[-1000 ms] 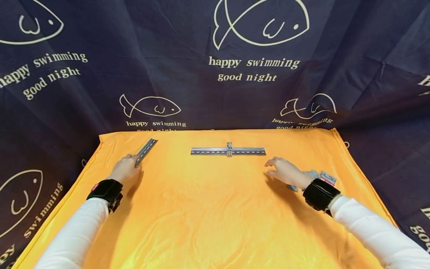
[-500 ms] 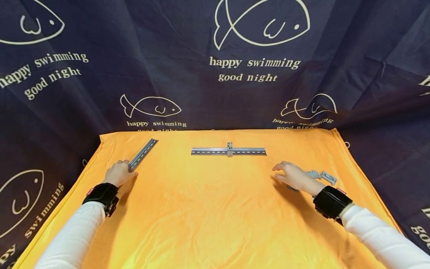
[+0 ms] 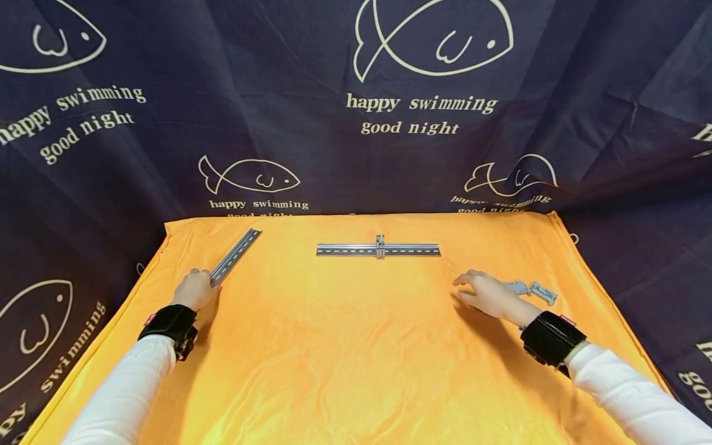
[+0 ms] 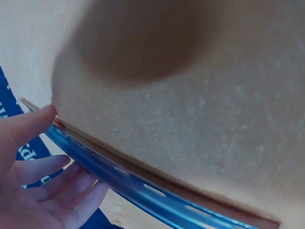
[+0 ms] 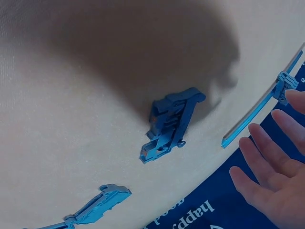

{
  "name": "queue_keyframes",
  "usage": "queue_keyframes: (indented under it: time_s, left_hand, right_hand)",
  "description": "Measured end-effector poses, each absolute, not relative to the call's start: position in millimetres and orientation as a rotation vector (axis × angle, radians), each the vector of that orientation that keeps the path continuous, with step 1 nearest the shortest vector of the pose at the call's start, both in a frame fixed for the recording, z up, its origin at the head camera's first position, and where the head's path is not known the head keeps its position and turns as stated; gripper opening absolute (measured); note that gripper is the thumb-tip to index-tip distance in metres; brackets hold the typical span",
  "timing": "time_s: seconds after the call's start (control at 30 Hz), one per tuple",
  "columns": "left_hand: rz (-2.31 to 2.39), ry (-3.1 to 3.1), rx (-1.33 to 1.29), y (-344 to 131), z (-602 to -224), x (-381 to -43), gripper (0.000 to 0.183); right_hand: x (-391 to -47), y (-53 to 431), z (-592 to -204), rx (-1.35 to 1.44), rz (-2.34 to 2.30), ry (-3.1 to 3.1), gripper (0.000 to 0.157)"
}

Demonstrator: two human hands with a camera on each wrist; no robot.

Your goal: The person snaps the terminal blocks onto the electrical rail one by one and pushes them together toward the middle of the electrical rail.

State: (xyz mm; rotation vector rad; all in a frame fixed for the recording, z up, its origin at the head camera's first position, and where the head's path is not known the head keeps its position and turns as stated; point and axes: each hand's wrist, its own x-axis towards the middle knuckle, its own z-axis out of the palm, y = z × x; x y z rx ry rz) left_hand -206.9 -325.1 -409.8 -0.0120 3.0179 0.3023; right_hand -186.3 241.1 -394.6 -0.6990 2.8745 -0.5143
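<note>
On the left of the table lies a slotted metal DIN rail (image 3: pixel 236 256), set diagonally. My left hand (image 3: pixel 192 289) is at its near end, thumb on one edge and fingers along the other, pinching it; the exact finger contact is partly unclear in the left wrist view. A second DIN rail (image 3: pixel 345 250) lies crosswise at the back middle, with narrow terminal blocks (image 3: pixel 381 246) clipped near its centre. My right hand (image 3: pixel 489 295) hovers with loose, spread fingers and holds nothing. Beneath and beside it lie loose grey terminal blocks (image 3: pixel 542 293), one (image 5: pixel 171 124) seen closely in the right wrist view.
An orange cloth (image 3: pixel 334 358) covers the table, slightly wrinkled in front. Dark blue curtains (image 3: pixel 322 80) printed with fish and words hang behind and at both sides. Each wrist wears a black strapped band (image 3: pixel 169 324).
My left hand has slid toward the near end of the left rail, which shows more of its length, and its thumb has drawn in. My right hand has drawn back slightly to the right.
</note>
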Motion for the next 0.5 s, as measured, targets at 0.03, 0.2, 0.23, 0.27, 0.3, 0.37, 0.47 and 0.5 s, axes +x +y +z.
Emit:
queue_keyframes:
  time_s: [0.03, 0.2, 0.23, 0.27, 0.3, 0.37, 0.47, 0.5]
  left_hand:
    - [0.301, 3.011, -0.017, -326.1, -410.1, -207.3, 0.026]
    - [0.305, 2.939, -0.065, -330.6, -409.9, -211.1, 0.028]
    - [0.306, 2.925, -0.073, -331.1, -409.5, -212.0, 0.028]
    - [0.311, 2.918, -0.082, -331.4, -409.3, -212.8, 0.028]
    - [0.314, 2.912, -0.088, -331.4, -408.7, -213.4, 0.027]
    - [0.314, 2.91, -0.095, -330.4, -407.7, -213.9, 0.027]
    - [0.298, 2.907, -0.103, -327.2, -406.5, -214.3, 0.026]
    - [0.289, 2.906, -0.1, -326.1, -406.0, -214.3, 0.025]
  right_hand:
    - [-186.4, 241.1, -394.8, -0.709, -0.515, 2.875, 0.025]
    - [-186.6, 241.6, -396.0, -0.708, -0.526, 2.879, 0.024]
    - [-186.6, 241.9, -396.0, -0.707, -0.526, 2.877, 0.024]
    - [-186.4, 242.2, -396.1, -0.699, -0.528, 2.875, 0.024]
    - [-186.0, 242.4, -396.0, -0.696, -0.528, 2.872, 0.024]
    - [-185.6, 242.8, -396.0, -0.683, -0.536, 2.863, 0.025]
    - [-185.2, 243.4, -395.8, -0.674, -0.554, 2.854, 0.025]
    - [-185.2, 243.5, -396.0, -0.673, -0.56, 2.858, 0.025]
